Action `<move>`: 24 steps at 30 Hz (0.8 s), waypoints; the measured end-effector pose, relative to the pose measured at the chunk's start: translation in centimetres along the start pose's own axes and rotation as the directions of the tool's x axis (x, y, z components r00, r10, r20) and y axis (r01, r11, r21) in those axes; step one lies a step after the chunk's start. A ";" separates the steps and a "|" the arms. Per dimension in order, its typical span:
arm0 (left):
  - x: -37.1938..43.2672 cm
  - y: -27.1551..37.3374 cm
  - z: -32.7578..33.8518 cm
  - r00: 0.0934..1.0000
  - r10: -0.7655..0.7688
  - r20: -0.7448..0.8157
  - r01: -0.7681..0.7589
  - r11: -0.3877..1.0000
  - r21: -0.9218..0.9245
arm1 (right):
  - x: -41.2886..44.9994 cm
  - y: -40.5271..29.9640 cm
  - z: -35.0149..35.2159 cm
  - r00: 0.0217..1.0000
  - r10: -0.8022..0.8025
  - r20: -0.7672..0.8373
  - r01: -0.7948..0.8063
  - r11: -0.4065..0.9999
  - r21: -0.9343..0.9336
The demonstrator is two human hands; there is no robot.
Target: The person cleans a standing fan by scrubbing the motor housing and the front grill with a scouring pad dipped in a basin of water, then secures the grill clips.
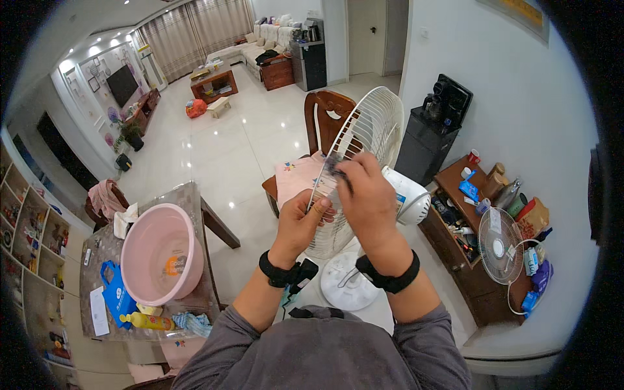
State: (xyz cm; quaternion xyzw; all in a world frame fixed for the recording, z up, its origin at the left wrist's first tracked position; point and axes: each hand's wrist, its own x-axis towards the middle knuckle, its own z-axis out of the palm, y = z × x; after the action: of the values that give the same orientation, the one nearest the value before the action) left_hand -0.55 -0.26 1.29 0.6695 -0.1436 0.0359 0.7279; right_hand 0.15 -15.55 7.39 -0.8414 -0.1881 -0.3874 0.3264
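A white pedestal fan stands in front of me, its wire rear grille (378, 124) tilted on edge. Behind the grille is the white motor housing (407, 192), and below it the round white base (347, 292) rests on the floor. My left hand (296, 225) grips the near rim of the grille, thumb on the wire and fingers curled around it. My right hand (369, 197) holds a small dark object (335, 168) against the grille wires, just above the left hand; blur hides exactly what it is.
A wooden chair (327, 114) with a pink cushion stands behind the fan. To the left, a table (161, 197) holds a pink basin (146, 273), a yellow bottle (146, 321) and a blue bag (117, 297). At right, a round fan grille (487, 263) leans on a cluttered brown cabinet (480, 300).
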 end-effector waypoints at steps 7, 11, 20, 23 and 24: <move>0.5 0.0 -0.5 0.998 -0.050 -0.032 0.050 0.998 0.026 | -1.9 3.1 -2.8 0.993 0.102 -0.058 -0.098 0.993 0.070; 0.7 0.0 -0.7 1.000 -0.014 -0.003 0.014 1.000 0.006 | 0.9 -1.6 -2.1 0.992 -0.012 -0.124 0.025 0.994 0.103; -0.2 0.0 -0.2 0.999 -0.029 0.018 0.030 0.998 -0.056 | -1.0 -0.4 0.5 0.973 -0.207 -0.100 0.206 0.978 -0.026; 0.2 -0.2 -0.6 0.999 -0.035 0.009 0.035 0.999 -0.027 | -2.8 2.3 -0.1 0.989 -0.085 -0.118 0.091 0.994 0.052; 0.2 -0.1 -0.6 0.999 -0.031 0.009 0.032 0.999 -0.029 | -3.2 2.9 -0.3 0.995 0.005 -0.102 0.005 0.995 0.095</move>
State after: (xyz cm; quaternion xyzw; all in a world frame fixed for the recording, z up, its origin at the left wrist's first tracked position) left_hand -0.24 0.24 1.16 0.6614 -0.1365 0.0196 0.7373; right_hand -0.34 -18.05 3.87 -0.8042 -0.1895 -0.4203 0.3752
